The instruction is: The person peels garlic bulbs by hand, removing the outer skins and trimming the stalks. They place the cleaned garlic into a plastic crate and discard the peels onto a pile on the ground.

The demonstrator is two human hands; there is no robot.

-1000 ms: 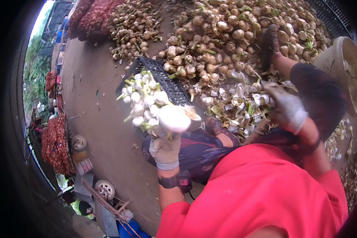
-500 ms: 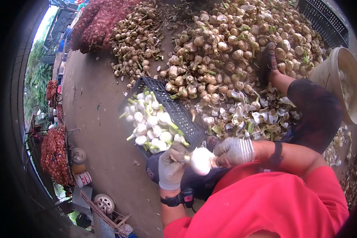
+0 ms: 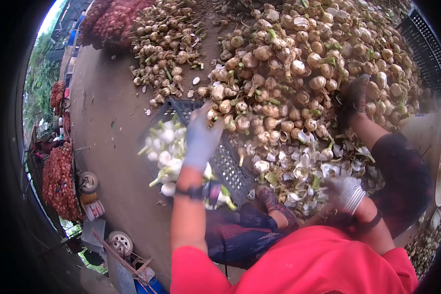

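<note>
A gloved left hand (image 3: 199,138) stretches out, fingers loosely spread and holding nothing, above the far end of a black plastic crate (image 3: 229,164) of peeled white bulbs (image 3: 162,149), its fingertips near the edge of a large heap of unpeeled bulbs (image 3: 299,54) on the concrete floor. The gloved right hand (image 3: 347,193) rests low beside the person's knee, among discarded skins and green stalks (image 3: 304,164); whether it grips anything cannot be told. A pale bucket (image 3: 438,152) stands at the right, and red mesh sacks (image 3: 60,179) line the left edge.
</note>
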